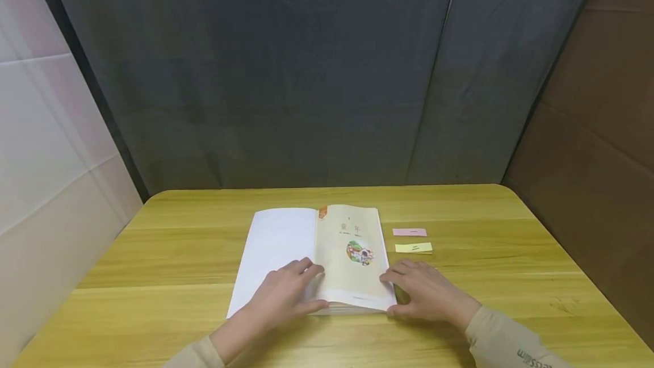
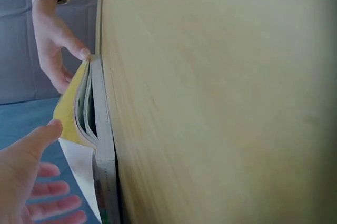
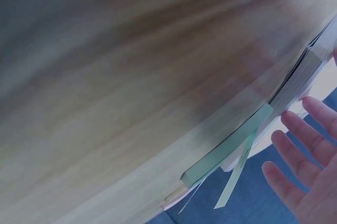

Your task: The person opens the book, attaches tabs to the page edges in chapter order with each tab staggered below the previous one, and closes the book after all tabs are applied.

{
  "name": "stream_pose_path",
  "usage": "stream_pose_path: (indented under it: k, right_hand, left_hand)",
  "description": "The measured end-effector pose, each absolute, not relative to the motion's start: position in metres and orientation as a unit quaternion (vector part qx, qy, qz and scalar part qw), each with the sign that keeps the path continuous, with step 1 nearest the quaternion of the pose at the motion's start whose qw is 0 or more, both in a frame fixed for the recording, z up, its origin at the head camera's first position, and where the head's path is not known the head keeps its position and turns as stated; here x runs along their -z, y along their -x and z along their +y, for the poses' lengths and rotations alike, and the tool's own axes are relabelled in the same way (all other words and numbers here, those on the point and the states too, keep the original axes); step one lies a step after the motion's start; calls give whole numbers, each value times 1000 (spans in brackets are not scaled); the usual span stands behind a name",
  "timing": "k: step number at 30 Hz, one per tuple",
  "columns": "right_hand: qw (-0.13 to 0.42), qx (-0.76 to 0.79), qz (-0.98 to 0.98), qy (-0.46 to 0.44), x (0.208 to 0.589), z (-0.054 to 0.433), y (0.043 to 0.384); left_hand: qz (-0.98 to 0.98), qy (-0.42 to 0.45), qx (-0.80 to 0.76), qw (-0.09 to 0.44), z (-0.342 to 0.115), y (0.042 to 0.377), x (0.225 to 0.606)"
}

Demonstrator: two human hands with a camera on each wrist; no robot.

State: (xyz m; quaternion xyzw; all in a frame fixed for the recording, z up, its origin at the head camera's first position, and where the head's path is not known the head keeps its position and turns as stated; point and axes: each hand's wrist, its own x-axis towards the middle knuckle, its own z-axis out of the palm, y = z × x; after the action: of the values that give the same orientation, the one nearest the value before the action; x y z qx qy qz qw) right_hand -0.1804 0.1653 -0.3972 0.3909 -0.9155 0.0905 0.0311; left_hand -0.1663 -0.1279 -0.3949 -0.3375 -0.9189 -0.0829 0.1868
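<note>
An open book (image 1: 352, 283) lies on the table, with a blank white left page (image 1: 278, 243) and a cream right page showing a heading and a small round colour picture. My left hand (image 1: 288, 291) is at the lower gutter, fingers over the pages and thumb near the bottom edge. My right hand (image 1: 424, 291) touches the right page's edge, thumb at the lower corner. Its fingers (image 3: 300, 150) look straight and spread in the right wrist view. From the left wrist view, the upper pages (image 2: 73, 105) bow up, leaving gaps above the page block.
Right of the book lie a pink sticky-note pad (image 1: 409, 232) and a yellow one (image 1: 414, 247), each with a dark mark. The wooden table (image 1: 153, 254) has a dark grey partition (image 1: 281, 84) behind it, a white panel at left and a brown one at right.
</note>
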Motion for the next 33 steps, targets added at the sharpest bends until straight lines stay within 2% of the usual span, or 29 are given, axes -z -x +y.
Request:
stream_pose_path:
  k: [8, 16, 25, 33]
  right_hand:
    - [35, -96, -913, -394, 397, 165, 181]
    - [28, -94, -914, -394, 397, 165, 180]
    - [26, -91, -915, -391, 396, 163, 181]
    - [24, -91, -916, -390, 397, 163, 182]
  left_hand:
    - [-848, 447, 73, 275, -128, 162, 391]
    - [-831, 465, 75, 296, -130, 159, 384]
    - [-858, 397, 5, 325, -140, 161, 375]
    - [-895, 316, -74, 306, -148, 161, 372]
